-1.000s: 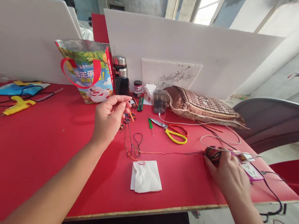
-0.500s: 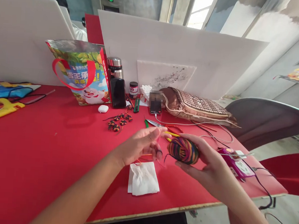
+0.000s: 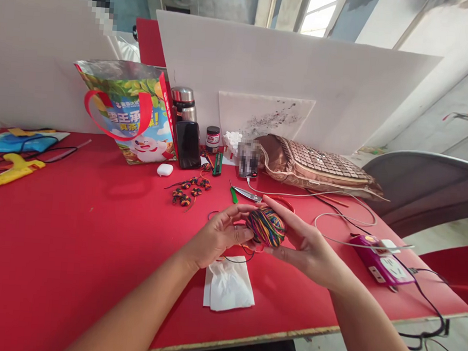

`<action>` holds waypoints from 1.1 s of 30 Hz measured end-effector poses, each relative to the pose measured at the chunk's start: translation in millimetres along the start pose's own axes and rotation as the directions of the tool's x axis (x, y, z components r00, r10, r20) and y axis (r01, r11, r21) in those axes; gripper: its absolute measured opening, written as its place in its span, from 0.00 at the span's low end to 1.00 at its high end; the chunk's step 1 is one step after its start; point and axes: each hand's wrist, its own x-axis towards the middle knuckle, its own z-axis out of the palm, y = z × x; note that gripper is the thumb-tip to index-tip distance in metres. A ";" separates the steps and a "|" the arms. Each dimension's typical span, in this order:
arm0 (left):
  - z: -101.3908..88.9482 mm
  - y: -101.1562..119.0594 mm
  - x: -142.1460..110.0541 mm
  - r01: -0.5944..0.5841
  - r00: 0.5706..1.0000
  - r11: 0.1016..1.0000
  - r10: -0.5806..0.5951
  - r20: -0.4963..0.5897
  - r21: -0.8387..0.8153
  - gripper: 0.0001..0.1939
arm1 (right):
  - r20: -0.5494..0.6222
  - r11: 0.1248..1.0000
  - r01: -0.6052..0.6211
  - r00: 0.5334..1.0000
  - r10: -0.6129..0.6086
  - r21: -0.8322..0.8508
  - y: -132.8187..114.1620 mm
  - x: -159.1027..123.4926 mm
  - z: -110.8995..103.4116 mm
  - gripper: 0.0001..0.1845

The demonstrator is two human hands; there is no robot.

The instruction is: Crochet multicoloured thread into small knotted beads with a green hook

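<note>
A multicoloured ball of yarn [image 3: 267,227] is held above the red table between my two hands. My left hand [image 3: 224,233] closes its fingers and thumb on the ball's left side. Around the ball's right side curve the fingers and thumb of my right hand [image 3: 311,248]. A loose dark strand [image 3: 241,260] hangs in a loop under my left hand. Below it lies a folded white tissue [image 3: 232,285]. Just beyond the ball are scissors [image 3: 246,194] with a silver blade, and a green-handled tool [image 3: 233,195]. Small crocheted yarn pieces [image 3: 186,185] lie to the left.
A printed shopping bag [image 3: 136,120], a steel flask [image 3: 184,105] and a black phone [image 3: 188,145] stand at the back. A brown bag [image 3: 318,168] lies back right, a purple power strip [image 3: 384,261] at right, a yellow glue gun [image 3: 16,171] far left.
The yarn ball has moved left and turned in my right hand. My left hand, apart from it before, now grips it too. The yellow stick by my right hand is no longer visible.
</note>
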 end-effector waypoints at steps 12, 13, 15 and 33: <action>-1.9 -10.7 5.6 -0.178 0.931 0.932 0.264 -0.254 0.317 0.24 | -0.132 0.999 -0.030 0.991 0.027 -0.019 17.0 19.0 32.2 0.39; -2.3 -11.5 5.9 -0.181 0.925 0.927 0.274 -0.264 0.330 0.23 | -0.143 0.999 -0.037 0.989 0.036 -0.005 19.8 21.1 34.5 0.38; -2.9 -12.9 6.1 -0.184 0.911 0.916 0.295 -0.288 0.357 0.21 | -0.168 0.999 -0.047 0.985 0.050 0.021 24.9 24.8 39.0 0.36; -16.0 -12.2 9.8 -0.137 0.885 0.880 0.315 -0.344 0.455 0.14 | -0.141 0.938 -0.117 0.975 0.170 0.325 13.3 36.1 33.9 0.27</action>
